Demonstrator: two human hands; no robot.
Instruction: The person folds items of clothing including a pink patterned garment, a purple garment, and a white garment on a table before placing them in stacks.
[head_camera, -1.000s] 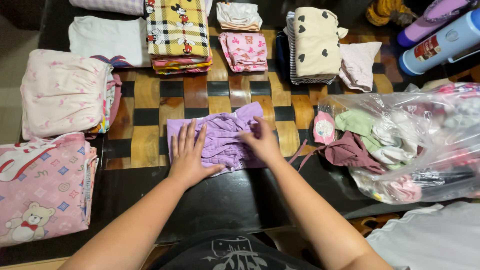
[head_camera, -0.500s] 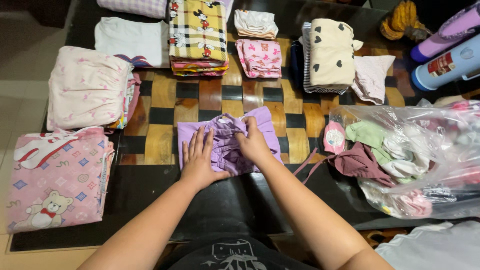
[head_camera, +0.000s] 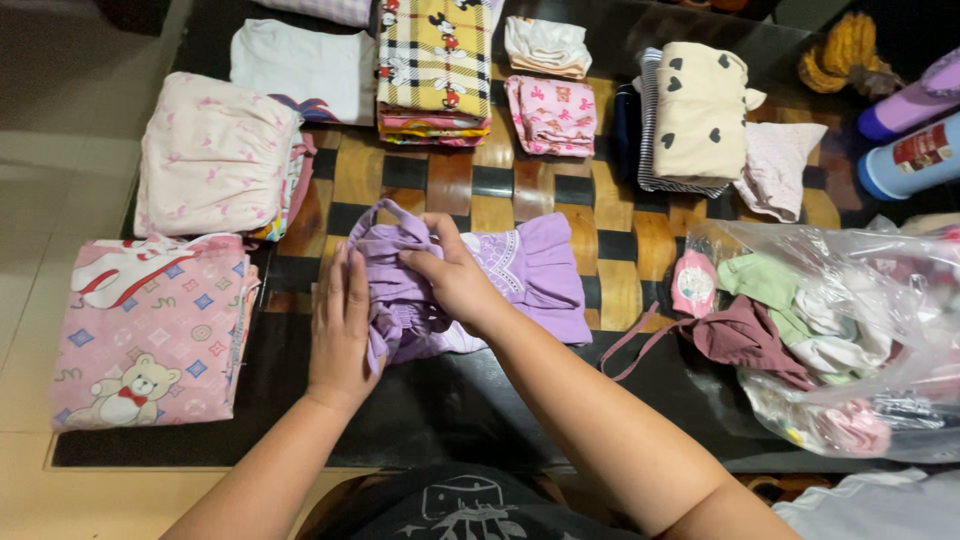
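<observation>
A small purple garment (head_camera: 530, 285) lies on the checkered wooden tabletop (head_camera: 620, 250) in front of me. My right hand (head_camera: 455, 275) grips a bunched fold of its left part and holds it over the middle. My left hand (head_camera: 342, 325) lies flat, fingers together, against the garment's left edge. The garment's right half spreads flat on the table.
Folded clothes ring the table: a pink teddy-bear stack (head_camera: 150, 325) at left, a pale pink stack (head_camera: 215, 155), a yellow plaid stack (head_camera: 433, 65), a small pink piece (head_camera: 552, 115), a cream heart-print stack (head_camera: 698, 110). A clear plastic bag (head_camera: 880, 290) of unfolded clothes lies at right.
Both hands lay flat on the spread purple garment before. Now my right hand has gathered its left side into a bunch, and my left hand has shifted to the left edge.
</observation>
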